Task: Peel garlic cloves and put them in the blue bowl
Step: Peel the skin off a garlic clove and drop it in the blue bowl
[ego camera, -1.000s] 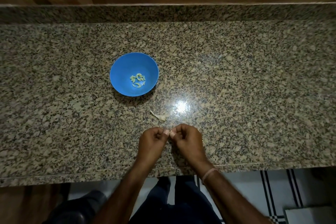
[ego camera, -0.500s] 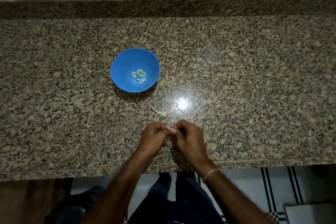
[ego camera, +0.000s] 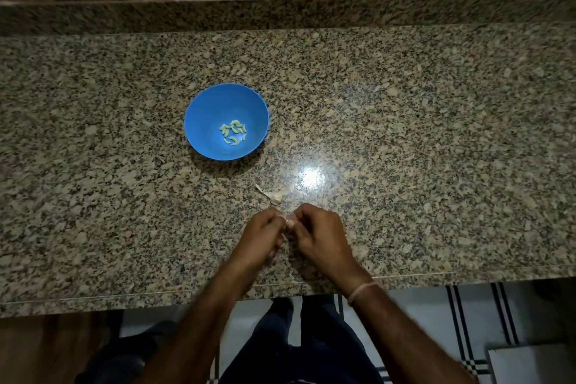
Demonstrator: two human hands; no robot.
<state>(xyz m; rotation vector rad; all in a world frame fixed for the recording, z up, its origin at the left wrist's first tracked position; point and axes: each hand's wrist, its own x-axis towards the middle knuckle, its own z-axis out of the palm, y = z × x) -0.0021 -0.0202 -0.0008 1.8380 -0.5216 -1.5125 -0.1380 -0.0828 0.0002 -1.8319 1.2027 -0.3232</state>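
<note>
Granite counter (ego camera: 436,134): no shift from the earlier frame. Blue bowl (ego camera: 204,115) left of centre, same spot, pale yellow-green peeled cloves (ego camera: 233,133) heaped at its bottom. Left hand (ego camera: 261,237) and right hand (ego camera: 318,237) still together near the front edge, fingers curled, pinching a pale garlic clove (ego camera: 289,223) between them. Loose garlic piece (ego camera: 273,196) just beyond the hands. Pinched clove mostly hidden, possibly part-skinned.

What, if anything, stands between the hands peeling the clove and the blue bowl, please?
Only a small garlic piece lies on the counter, just beyond the left hand and right hand, roughly on the line to the blue bowl. It lies low, so a lifted clove would likely pass over it.
</note>
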